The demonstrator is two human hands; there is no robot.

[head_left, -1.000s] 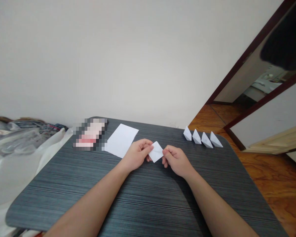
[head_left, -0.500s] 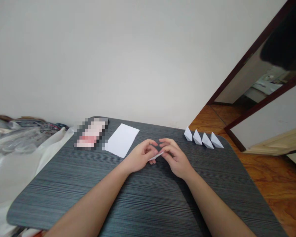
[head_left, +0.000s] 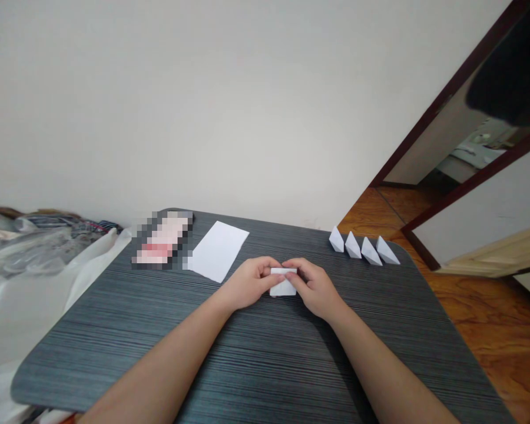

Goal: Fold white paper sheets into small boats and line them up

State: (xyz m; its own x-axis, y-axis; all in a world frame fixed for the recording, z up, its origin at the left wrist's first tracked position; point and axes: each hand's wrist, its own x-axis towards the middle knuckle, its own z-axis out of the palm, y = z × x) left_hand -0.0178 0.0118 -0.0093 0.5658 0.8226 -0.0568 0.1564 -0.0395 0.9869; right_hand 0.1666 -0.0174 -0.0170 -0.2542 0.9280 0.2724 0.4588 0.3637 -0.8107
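A small folded piece of white paper [head_left: 284,288] is held a little above the dark table, its flat face turned toward me. My left hand [head_left: 251,282] pinches its left side, thumb on the near face and fingers behind. On the other side my right hand [head_left: 314,287] grips it the same way, and the two thumbs nearly meet at the middle. The fingertips behind the paper are partly hidden. Left of my hands lies a flat white sheet [head_left: 219,250]. Several folded white paper shapes with pointed tops [head_left: 353,246] stand in a row at the back right.
The dark wood-grain table [head_left: 247,377] backs onto a pale wall. A blurred-out pinkish rectangular item [head_left: 163,238] lies at the back left. Beyond the left edge are clear plastic bags [head_left: 66,241] and white fabric. On the right are a wooden floor [head_left: 481,306] and a doorway.
The folded paper has turned from a tilted, edge-on position to show its flat face. My right hand has closed in, and both hands now grip it from either side.
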